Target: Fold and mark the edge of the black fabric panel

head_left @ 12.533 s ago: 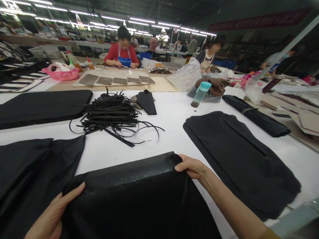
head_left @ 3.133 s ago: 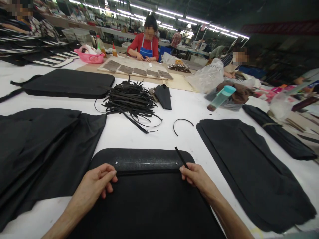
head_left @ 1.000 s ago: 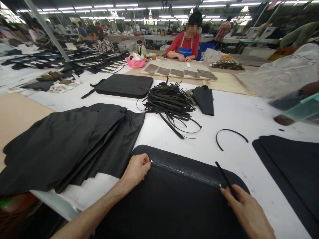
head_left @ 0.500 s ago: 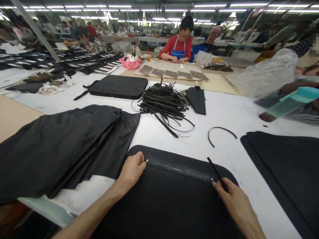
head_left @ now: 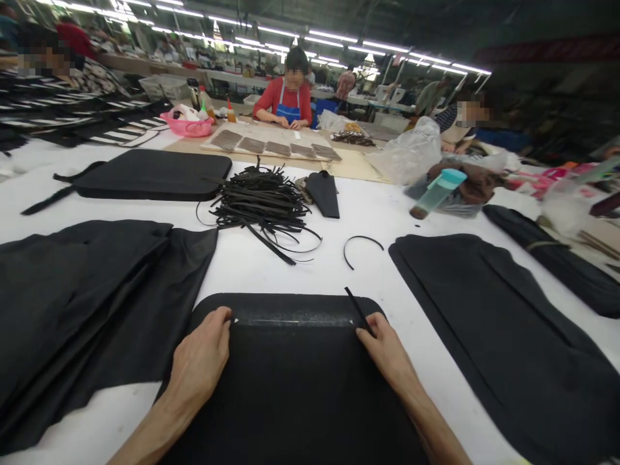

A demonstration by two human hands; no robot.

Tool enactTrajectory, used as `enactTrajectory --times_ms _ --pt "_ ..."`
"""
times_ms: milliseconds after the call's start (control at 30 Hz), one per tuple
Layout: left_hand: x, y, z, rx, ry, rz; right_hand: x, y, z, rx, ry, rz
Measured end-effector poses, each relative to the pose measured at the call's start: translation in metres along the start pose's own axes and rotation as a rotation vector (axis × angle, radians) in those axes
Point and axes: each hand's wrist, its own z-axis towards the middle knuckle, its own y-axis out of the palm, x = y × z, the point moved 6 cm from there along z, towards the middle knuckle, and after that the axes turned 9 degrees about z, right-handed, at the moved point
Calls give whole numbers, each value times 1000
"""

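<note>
In front of me lies a black rounded panel (head_left: 295, 394). A shiny whitish band (head_left: 295, 321) runs across its top, with a small white mark at each end. At the band's left end rests my left hand (head_left: 203, 349), fingers curled and pressed together on the panel; anything under the fingertips is hidden. Near the right end, my right hand (head_left: 385, 349) is closed on a thin black strip (head_left: 356, 305), which sticks up past the panel's top edge. Beyond the panel sit a heap of black strips (head_left: 261, 200) and one loose curved strip (head_left: 361, 239).
Black sheets (head_left: 97, 297) lie at left, more black pieces (head_left: 484, 316) at right. Farther off are a thick black pad (head_left: 155, 174), a pink basket (head_left: 191, 126) and a teal-lidded bottle (head_left: 438, 192). Across the table a person (head_left: 285, 97) in red works with both hands.
My view has swung right, so the table's things sit farther left. Both hands remain at the band's two ends; the right still holds the strip.
</note>
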Motion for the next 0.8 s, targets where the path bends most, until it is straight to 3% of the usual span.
enactTrajectory --times_ms 67,133,200,267,433,600,800 --pt "16 -6 -10 182 175 5 -2 -6 -2 14 0 66" --pt "40 -6 -26 312 435 20 -5 -12 -5 44 -18 102" --pt "64 0 -41 348 668 65 -12 -15 -11 70 -54 67" --pt "80 11 -48 302 781 143 -25 -10 -19 54 -168 -21" --pt "85 34 -47 137 802 269 -56 31 -46 -79 -565 -439" --pt "81 40 -45 87 800 231 -55 57 -54 -124 -647 -873" --pt "64 30 -44 60 749 170 -41 58 -57 -120 -717 -958"
